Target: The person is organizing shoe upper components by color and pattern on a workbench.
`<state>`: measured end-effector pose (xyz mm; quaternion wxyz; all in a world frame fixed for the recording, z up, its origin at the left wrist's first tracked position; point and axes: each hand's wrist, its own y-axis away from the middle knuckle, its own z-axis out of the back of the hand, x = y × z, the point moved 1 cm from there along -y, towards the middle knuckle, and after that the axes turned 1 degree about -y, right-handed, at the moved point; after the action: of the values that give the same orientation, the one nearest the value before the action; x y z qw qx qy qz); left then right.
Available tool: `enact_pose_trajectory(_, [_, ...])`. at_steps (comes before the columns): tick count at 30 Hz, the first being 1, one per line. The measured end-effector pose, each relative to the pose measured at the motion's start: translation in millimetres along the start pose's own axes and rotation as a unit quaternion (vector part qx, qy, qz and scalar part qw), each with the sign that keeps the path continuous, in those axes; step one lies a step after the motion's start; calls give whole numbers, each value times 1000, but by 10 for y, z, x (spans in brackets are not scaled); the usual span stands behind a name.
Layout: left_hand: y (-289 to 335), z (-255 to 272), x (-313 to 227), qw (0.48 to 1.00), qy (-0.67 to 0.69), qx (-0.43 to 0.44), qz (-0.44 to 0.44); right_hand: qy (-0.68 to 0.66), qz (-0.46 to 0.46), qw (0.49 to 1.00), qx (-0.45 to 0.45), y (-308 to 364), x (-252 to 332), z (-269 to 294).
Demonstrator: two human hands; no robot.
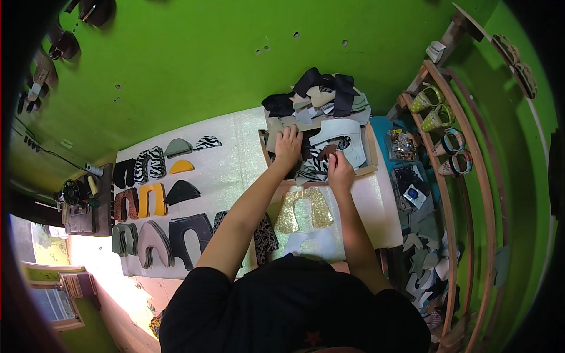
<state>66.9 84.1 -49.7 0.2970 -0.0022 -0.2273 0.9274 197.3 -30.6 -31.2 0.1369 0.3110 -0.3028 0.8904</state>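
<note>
My left hand (288, 145) lies on the scraps in a cardboard box (372, 147), its fingers stretched out over a grey-beige piece. On the box's right side, my right hand (341, 171) is closed, with finger and thumb at a small dark brown scrap (327, 152). Just beyond that hand sits a pale, arch-shaped cut piece (352, 133). Zebra-striped and grey scraps show between the hands. A heap of black, beige and striped offcuts (321, 97) rises at the back of the box. Nearer me, a glittery gold arch-shaped piece (304, 210) lies above a white one (310, 244).
Stacks of cut pieces cover the left of the white table (229, 132), among them yellow arches (152, 200) and zebra-striped ones (149, 164). A sewing machine (73, 193) stands at far left. On the right are a wooden rack (442, 194) with shoes and a heap of scraps (421, 265).
</note>
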Motion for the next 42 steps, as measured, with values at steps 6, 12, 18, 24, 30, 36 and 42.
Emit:
enact_pose_trajectory(6, [-23, 130, -60, 998, 39, -39, 20, 1, -68, 995, -74, -45, -118, -97])
enact_pose_trajectory(12, [189, 305, 6, 966, 254, 54, 0, -25, -181, 983, 28, -470, -237, 138])
enact_pose_trajectory(18, [497, 402, -125, 904, 412, 113, -3, 193, -54, 980, -21, -615, 112, 182])
enact_pose_trajectory(24, [379, 647, 17, 871, 478, 108, 45, -83, 78, 972, 208, -804, 111, -410])
enact_pose_trajectory(30, [327, 501, 244, 887, 461, 16, 22, 163, 0, 929, 332, -868, -82, -935])
enact_pose_trajectory(36, [425, 495, 260, 954, 261, 145, -13, 162, -67, 912, 370, -915, -286, -1148])
enact_pose_trajectory(42, [400, 435, 207, 954, 241, 176, 9, 125, -27, 933, 336, -923, -503, -1256])
